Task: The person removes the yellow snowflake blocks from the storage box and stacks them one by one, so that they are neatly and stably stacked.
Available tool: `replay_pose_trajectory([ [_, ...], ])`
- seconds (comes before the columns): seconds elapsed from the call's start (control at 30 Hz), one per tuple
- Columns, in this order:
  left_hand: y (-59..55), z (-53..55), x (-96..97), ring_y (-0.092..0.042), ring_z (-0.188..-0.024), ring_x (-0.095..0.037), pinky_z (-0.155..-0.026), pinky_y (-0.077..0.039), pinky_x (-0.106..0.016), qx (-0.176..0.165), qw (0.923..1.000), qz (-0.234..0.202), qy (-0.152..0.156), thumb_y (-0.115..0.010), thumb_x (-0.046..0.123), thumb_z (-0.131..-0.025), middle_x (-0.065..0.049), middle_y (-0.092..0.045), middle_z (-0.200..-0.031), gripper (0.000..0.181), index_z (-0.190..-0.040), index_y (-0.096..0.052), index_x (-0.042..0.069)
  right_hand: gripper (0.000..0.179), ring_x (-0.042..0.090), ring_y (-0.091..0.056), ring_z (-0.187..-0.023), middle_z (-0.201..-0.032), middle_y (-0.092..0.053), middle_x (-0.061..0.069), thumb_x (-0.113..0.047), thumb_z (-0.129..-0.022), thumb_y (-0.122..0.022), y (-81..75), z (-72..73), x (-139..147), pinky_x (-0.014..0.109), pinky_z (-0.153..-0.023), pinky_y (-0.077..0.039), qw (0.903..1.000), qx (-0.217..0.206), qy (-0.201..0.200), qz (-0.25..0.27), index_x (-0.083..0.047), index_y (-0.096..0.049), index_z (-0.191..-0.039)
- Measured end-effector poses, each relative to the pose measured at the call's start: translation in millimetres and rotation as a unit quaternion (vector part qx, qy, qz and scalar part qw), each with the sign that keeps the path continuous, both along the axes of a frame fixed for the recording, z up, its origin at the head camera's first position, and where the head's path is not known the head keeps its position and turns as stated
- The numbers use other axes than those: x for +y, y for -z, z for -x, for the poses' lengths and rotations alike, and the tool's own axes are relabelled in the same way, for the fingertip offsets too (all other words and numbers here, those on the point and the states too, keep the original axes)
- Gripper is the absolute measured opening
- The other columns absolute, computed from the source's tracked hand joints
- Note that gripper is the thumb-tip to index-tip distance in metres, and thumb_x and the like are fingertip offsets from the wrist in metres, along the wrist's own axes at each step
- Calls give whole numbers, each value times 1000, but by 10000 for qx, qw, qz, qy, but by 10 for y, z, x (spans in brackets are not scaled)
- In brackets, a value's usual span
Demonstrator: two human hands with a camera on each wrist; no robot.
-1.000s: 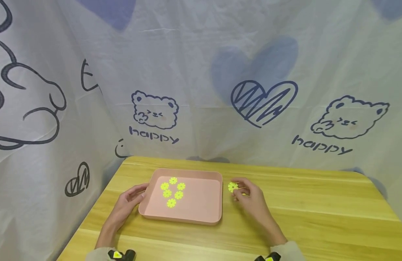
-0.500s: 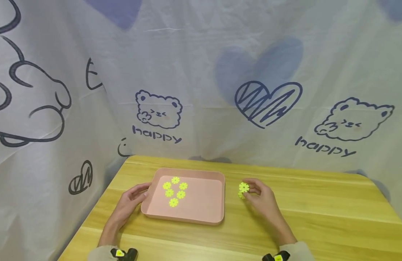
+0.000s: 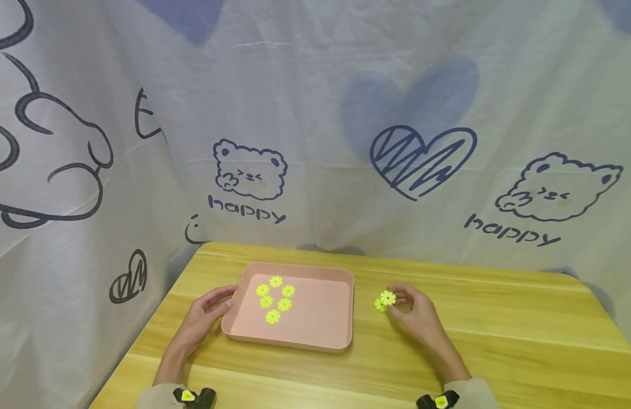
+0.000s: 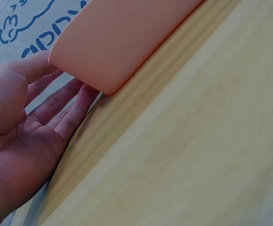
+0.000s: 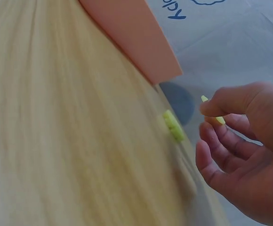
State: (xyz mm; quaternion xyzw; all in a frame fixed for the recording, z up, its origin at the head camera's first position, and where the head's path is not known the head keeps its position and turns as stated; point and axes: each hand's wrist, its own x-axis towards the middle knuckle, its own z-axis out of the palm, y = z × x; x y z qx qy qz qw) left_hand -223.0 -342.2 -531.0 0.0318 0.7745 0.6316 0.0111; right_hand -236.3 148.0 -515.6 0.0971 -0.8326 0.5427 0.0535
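My left hand (image 3: pixel 205 313) holds the left side of a shallow pink tray (image 3: pixel 320 312). In the left wrist view, its thumb meets the tray's rim and the fingers reach the lower edge of the wall. Several yellow snowflake building discs (image 3: pixel 284 304) lie flat in the tray's left half. To the right of the tray, my right hand (image 3: pixel 418 315) pinches one yellow snowflake disc (image 3: pixel 387 298) between thumb and fingers, its edge showing in the right wrist view. Just below and left of it, another yellow disc (image 5: pixel 174 126) lies on the table, partly overlapped in the head view.
The wooden table (image 3: pixel 525 329) extends to the right and in front of the tray. A pale curtain (image 3: pixel 315 113) printed with hearts and bears hangs behind and along the left side. A black camera mount sits on each wrist.
My right hand has moved to the right, away from the tray, with the pinched disc, then slightly lower. The disc on the table has come into view beside it. The left hand stays at the tray.
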Motion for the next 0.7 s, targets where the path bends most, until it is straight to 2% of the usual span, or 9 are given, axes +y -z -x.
replay_pose_trajectory([
  [0.1, 5, 1, -12, -59, -121, -3, -99, -49, -20, 37, 10000, -41, 81, -64, 18, -104, -20, -52, -150, 48, -146, -52, -1, 34, 29, -65, -98, -107, -68, 13, 1, -87, -77, 20, 6, 10, 27, -75, -56, 9998, 11, 63, -194, 0, -69, -120],
  [0.23, 11, 1, -21, -59, -122, -4, -100, -49, -20, 99, 9998, -66, 150, -63, 18, -104, -21, -51, -150, 48, -146, -52, -1, 35, 26, -62, -98, -106, -66, 10, -1, -87, -78, 60, 16, 18, 25, -73, -53, 9994, -2, 63, -352, -4, -70, -120],
  [0.4, 5, -10, -12, -59, -122, -3, -99, -49, -19, 92, 9999, -49, 92, -64, 19, -104, -22, -51, -150, 48, -146, -52, -2, 34, 25, -60, -94, -104, -64, 9, 2, -87, -77, 113, 48, 19, 26, -71, -51, 9986, 124, -61, -501, -2, -71, -119],
  [0.7, -10, -26, 0, -58, -123, -4, -100, -48, -17, 75, 9999, -18, 73, -64, 20, -104, -23, -51, -150, 48, -145, -52, -3, 34, 22, -58, -96, -108, -63, 8, 4, -88, -75, 127, 70, -21, 39, -86, -53, 9965, 53, -197, -811, -3, -71, -121],
])
